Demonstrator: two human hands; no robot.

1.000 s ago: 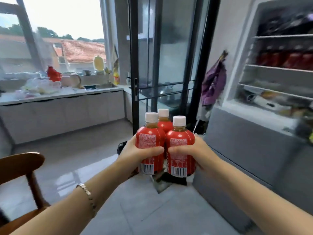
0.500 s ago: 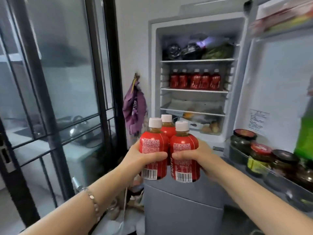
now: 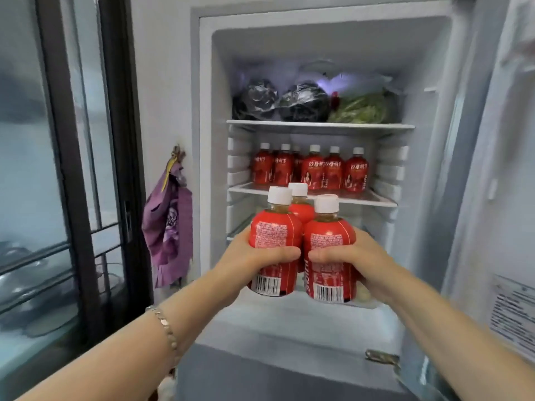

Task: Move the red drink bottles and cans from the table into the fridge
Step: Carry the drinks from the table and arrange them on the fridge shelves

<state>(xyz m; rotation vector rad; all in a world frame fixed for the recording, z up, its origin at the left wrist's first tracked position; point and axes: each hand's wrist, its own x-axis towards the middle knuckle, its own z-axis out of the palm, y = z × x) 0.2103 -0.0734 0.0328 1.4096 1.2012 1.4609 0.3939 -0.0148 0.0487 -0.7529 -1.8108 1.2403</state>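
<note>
Left grip (image 3: 254, 261) and right grip (image 3: 350, 259) clasp my three upright bottles (image 3: 273, 235) together, just below and short of the fridge (image 3: 419, 82) shelf (image 3: 372, 200) ahead.

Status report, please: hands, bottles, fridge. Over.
Left hand grips left bottle, right hand right bottle, third bottle behind. Fridge open. Bottle row lines middle shelf.

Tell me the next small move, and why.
Probably raise the three bottles and slide them onto the middle shelf, before the row there: left hand and right hand hold them just below its edge, and the fridge stands open.
</note>
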